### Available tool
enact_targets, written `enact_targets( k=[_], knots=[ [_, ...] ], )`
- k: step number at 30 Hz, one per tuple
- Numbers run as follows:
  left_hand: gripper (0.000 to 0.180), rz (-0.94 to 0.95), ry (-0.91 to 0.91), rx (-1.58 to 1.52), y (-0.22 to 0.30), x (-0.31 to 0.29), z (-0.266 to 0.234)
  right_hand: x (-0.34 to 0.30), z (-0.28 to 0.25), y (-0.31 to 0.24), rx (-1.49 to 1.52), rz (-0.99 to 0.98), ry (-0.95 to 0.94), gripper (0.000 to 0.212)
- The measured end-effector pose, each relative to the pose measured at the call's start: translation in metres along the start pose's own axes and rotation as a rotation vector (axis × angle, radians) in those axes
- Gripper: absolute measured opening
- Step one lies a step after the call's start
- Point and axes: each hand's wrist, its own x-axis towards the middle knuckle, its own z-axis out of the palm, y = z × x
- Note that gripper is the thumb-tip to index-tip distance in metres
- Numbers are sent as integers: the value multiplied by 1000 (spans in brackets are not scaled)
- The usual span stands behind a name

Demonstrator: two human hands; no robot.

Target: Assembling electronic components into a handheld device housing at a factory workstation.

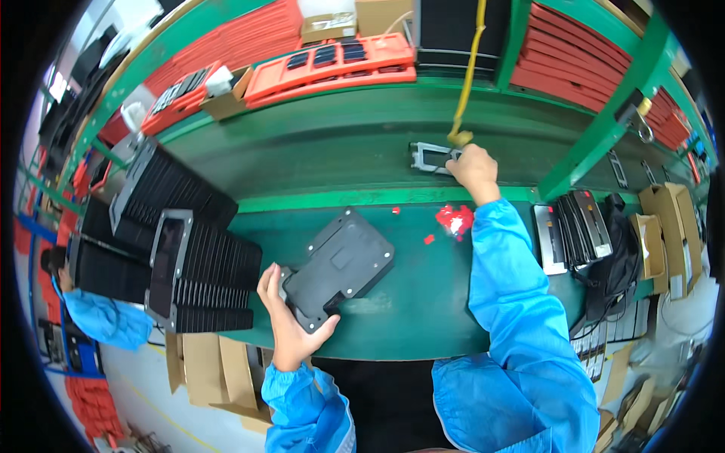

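Note:
My left hand (291, 328) grips the lower left end of a black plastic casing (343, 257), thumb and fingers around its edges. The casing lies tilted over the green bench, silver screws at its corners. My right arm is stretched far forward. On the dark green belt beyond the bench, my right hand (476, 172) is closed on the right end of a small grey rectangular frame (429, 157); its fingertips are partly hidden. Just above that hand, a yellow strap (470, 79) hangs down with a knotted end.
Tall stacks of black casings (215, 272) stand at the left. Red bits in a clear bag (455, 220) lie mid-bench. At the right are a row of flat dark panels (578, 226), a black bag (615, 264) and cardboard boxes (672, 234). A green post (604, 113) rises beyond. Orange trays (328, 72) line the shelf.

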Motion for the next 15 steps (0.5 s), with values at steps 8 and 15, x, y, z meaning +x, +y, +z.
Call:
enact_targets(
  k=[8,15],
  knots=[
    [139,-22,95,-264,-22,-11,17,-155,-57,-103,444,-712,-208,16],
    [127,-25,112,-214,-18,-13,8,-212,-46,-128,137,-971,68,15]
  ],
)
